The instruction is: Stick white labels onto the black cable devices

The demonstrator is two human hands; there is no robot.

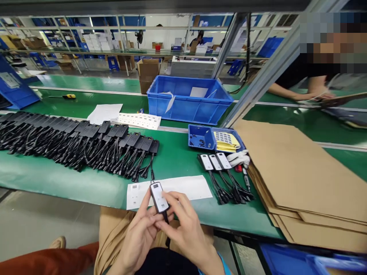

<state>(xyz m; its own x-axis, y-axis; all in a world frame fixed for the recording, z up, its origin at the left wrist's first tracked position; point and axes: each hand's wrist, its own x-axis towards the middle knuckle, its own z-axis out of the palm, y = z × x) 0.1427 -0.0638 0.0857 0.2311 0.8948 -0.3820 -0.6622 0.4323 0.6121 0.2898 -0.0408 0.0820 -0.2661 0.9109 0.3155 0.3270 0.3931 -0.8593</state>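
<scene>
Between my hands, above the front edge of the green bench, is a small black controller [159, 197] with a white label on its face and cables at its ends. My left hand [140, 231] grips it along the left side and from below. Fingers of my right hand [186, 221] press on its right edge and around the lower cable. Just behind lies a white label sheet [183, 188] with one printed label at its left end. To the right rest three labelled controllers [215, 162], their cables toward me. A long row of unlabelled black controllers [88, 130] fills the left.
A divided blue tray [200, 137] holds small black parts and yellow-edged label sheets. Behind it stands a large blue bin [189, 103]. Flat cardboard sheets [309, 172] cover the right side, beside a metal post [266, 65]. A screwdriver [69, 96] lies far left; a co-worker's arms [306, 93] are far right.
</scene>
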